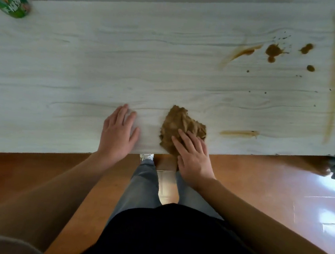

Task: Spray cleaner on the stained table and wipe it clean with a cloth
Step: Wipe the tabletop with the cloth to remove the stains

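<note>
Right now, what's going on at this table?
A person is wiping a pale wooden table. The right hand presses flat on a brown, soaked-looking cloth near the front edge, while the left hand rests flat on the tabletop beside it. The job is not done: brown splotches sit at the far right, a streak lies just right of the cloth, and a long smear runs along the right edge. A green bottle stands at the far left corner, untouched.

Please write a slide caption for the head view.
Right hand presses a brown cloth on the white table, left hand flat beside it; brown stains lie farther right, a green bottle far left.
</note>
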